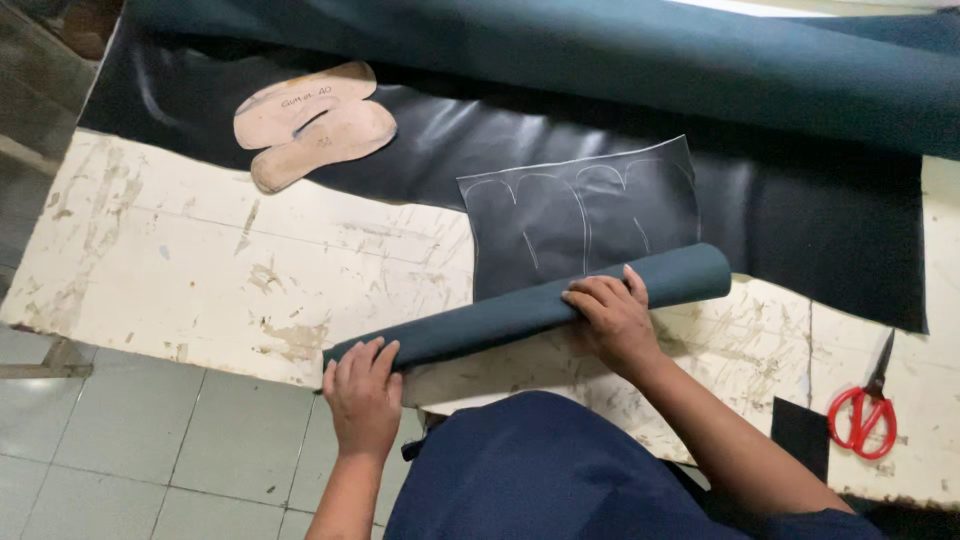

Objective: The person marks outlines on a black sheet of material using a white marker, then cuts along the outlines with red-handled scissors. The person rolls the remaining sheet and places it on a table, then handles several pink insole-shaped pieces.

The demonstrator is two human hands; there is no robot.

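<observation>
A dark piece of leather-like sheet (585,215) with white chalk outlines lies on the worn white table (200,270). Its near part is rolled into a teal-backed tube (500,318) that runs diagonally across the table's front edge. My left hand (362,392) grips the tube's lower left end, which juts past the edge. My right hand (612,318) presses down on the tube nearer its right end, fingers over the top.
Two tan shoe-sole templates (310,122) lie on a large black sheet (820,230) at the back. A big teal roll (600,50) spans the far side. Red-handled scissors (866,412) and a small dark scrap (800,432) sit at right. Tiled floor (150,450) below left.
</observation>
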